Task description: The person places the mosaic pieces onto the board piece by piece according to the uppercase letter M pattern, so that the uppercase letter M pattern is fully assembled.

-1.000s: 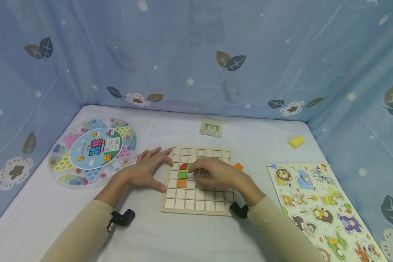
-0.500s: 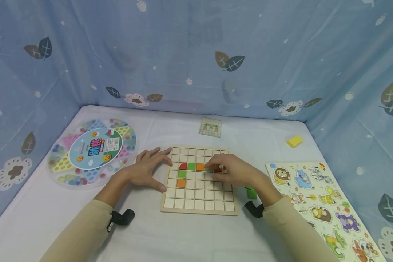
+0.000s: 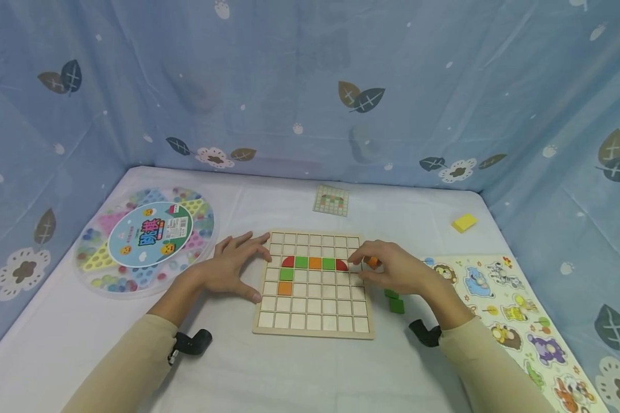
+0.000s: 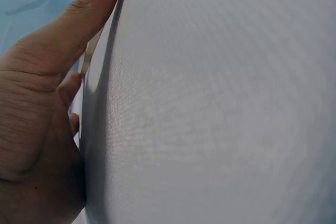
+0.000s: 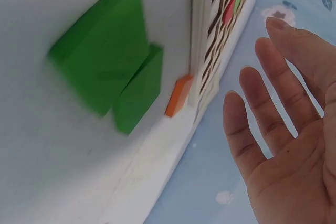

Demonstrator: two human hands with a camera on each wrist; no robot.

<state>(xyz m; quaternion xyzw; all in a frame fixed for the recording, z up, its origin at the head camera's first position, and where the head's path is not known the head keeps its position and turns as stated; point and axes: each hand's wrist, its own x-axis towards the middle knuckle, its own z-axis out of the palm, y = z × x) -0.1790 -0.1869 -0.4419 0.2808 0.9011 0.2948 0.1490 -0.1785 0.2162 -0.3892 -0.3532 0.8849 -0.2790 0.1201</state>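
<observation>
Grid board (image 3: 315,322) flat on the white worktop (image 3: 289,373). Your left hand (image 3: 231,268) rests at its left edge, fingers spread. Your right hand (image 3: 396,267) is over the right edge, fingers apart, near the right-end red piece (image 3: 342,265); contact, cannot tell. Five pieces in that row, two below its left end. Green blocks (image 5: 107,45) and orange block (image 5: 179,96) just right of the board.

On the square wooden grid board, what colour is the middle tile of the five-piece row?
An orange square tile, seen best in the head view.
</observation>
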